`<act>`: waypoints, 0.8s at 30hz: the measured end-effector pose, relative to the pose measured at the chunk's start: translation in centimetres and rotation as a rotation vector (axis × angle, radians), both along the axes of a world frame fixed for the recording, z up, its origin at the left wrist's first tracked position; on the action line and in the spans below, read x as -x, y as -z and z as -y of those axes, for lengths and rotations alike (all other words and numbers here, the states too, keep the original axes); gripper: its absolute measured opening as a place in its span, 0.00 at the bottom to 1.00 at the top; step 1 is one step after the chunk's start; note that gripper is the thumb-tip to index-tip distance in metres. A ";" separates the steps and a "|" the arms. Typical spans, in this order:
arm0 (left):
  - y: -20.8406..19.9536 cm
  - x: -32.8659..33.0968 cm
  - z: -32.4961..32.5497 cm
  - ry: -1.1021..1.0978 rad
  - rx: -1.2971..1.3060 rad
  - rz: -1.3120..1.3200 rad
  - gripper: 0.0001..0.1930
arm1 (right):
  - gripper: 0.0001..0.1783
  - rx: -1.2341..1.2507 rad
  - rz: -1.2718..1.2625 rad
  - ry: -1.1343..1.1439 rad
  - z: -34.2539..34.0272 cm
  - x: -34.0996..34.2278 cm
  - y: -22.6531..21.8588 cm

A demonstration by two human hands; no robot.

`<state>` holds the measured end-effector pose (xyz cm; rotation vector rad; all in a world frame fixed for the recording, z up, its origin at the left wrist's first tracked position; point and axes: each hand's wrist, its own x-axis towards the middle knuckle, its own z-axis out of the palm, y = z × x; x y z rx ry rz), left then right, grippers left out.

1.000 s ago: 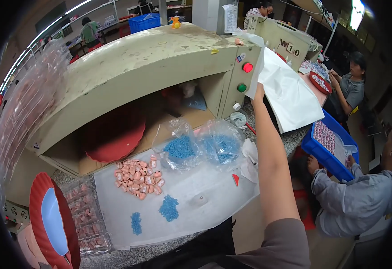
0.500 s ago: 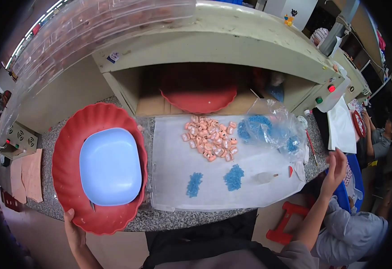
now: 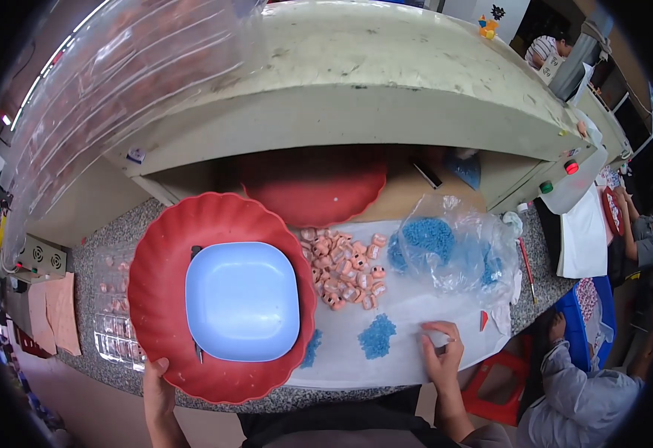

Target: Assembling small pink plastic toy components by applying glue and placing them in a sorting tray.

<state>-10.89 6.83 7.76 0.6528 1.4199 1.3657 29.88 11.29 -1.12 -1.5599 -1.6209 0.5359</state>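
My left hand (image 3: 160,384) grips the near left rim of a red, wavy-edged plastic tray (image 3: 155,299), thumb on top. In it sits a light blue bowl (image 3: 242,301); a thin dark tool shows partly from under the bowl. My right hand (image 3: 446,358) is over the white paper (image 3: 409,366), thumb and forefinger curled round a small clear bottle (image 3: 438,340), mostly hidden by the fingers. Beside the tray lie a heap of small peach-coloured pieces (image 3: 349,269) and a pile of blue bits (image 3: 376,336). The tray partly covers a second blue pile (image 3: 311,348).
A clear bag of blue bits (image 3: 446,243) lies at the back right, with a thin red brush (image 3: 527,270) beyond it. Another red tray (image 3: 315,190) sits inside the pale cabinet (image 3: 341,116). Clear blister packs (image 3: 116,340) lie at left; a co-worker's sleeve (image 3: 577,388) is at right.
The red tray with the blue bowl has moved right, over the paper's left part, uncovering blister packs. My right hand has come in from the right to the small bottle. The view has shifted.
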 end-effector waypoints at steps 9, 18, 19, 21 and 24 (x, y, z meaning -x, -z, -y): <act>-3.5 -9.6 -6.0 0.071 0.254 0.147 0.20 | 0.08 -0.006 -0.360 0.043 1.7 -2.5 -2.1; -3.3 -17.3 -14.5 0.082 0.306 -0.170 0.16 | 0.10 -0.032 -0.424 -0.147 2.3 -4.9 -3.1; -3.6 -18.4 -13.5 0.041 0.304 -0.100 0.16 | 0.09 -0.039 -0.412 -0.150 2.4 -5.1 -3.2; -4.5 -19.8 -11.2 -0.043 0.288 0.035 0.16 | 0.09 -0.038 -0.408 -0.180 2.7 -5.7 -3.5; -5.8 -21.5 -6.5 -0.109 0.305 0.063 0.15 | 0.07 -0.030 -0.433 -0.155 3.5 -5.5 -3.8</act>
